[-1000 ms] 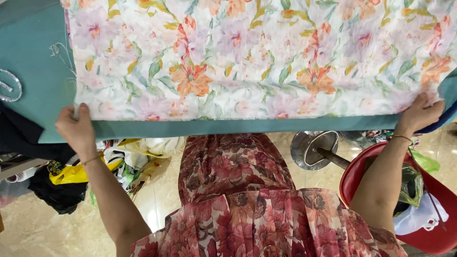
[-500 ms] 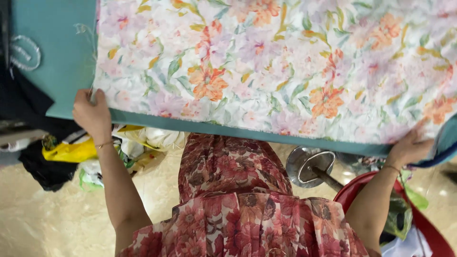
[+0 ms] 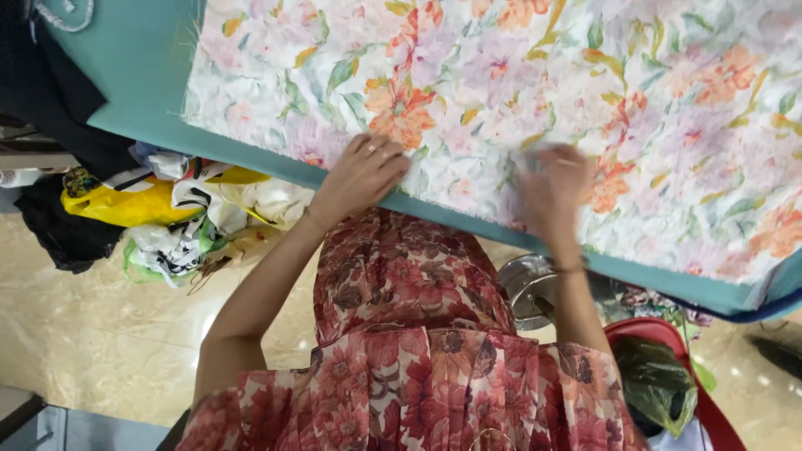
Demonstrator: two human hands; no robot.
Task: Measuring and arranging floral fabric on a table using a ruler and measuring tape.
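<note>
Left hand: the left hand [image 3: 361,174] lies palm down on the cloth [image 3: 501,92], fingers [image 3: 380,154] slightly spread and flat, clamped on nothing. A ring shows on one finger.
Right hand: the right hand [image 3: 551,188] is blurred with motion; it lies on the cloth too, fingers seemingly together, but whether they pinch the fabric I cannot tell. A thin bracelet sits at the wrist.
Cloth: pale floral fabric, spread flat over the table [image 3: 125,75]; its near hem runs just under both palms, and the frayed left edge lies well beyond the left fingers.
What changed: a second ago the hands were far apart, each at the cloth's near edge towards a corner. Now both have come in to the middle, close beside each other, and rest on top of the fabric, not at its border.
What that suggests: I would judge the wide holding of the hem has given way to pressing or smoothing the middle stretch.
Below the left wrist: a heap of scraps [image 3: 167,217], yellow, white and black, on the floor.
Below the right wrist: a steel pot [image 3: 526,288] and a red tub [image 3: 668,367] with a green bag in it.
Nearest me: the person's red floral dress [image 3: 401,334].
</note>
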